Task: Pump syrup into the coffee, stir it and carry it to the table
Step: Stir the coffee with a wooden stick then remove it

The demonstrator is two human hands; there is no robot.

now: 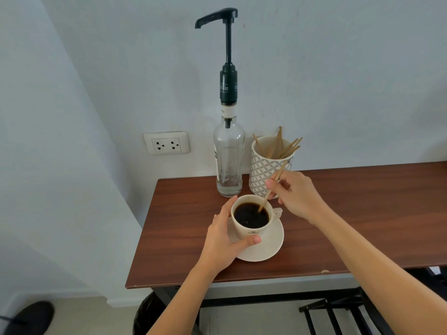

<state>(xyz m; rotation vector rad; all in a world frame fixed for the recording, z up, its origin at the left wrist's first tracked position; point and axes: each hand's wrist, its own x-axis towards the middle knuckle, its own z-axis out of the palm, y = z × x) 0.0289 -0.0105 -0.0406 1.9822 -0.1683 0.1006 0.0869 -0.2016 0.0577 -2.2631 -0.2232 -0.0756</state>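
Observation:
A white cup [251, 231] full of black coffee stands on a white saucer [268, 247] near the left end of a brown wooden table [338, 226]. My left hand [223, 238] wraps around the cup's left side, thumb on its front. My right hand [294, 194] pinches a thin wooden stir stick [271, 189], whose lower tip dips into the coffee. Behind the cup stands a clear glass syrup bottle [228, 160] with a tall black pump [217, 18], its spout pointing left and almost no liquid inside.
A patterned mug [264, 170] holding several wooden stir sticks stands right of the bottle against the wall. A wall socket [166, 143] sits left of the bottle. Below the table are a black bin [147, 315] and a black rack [338, 315].

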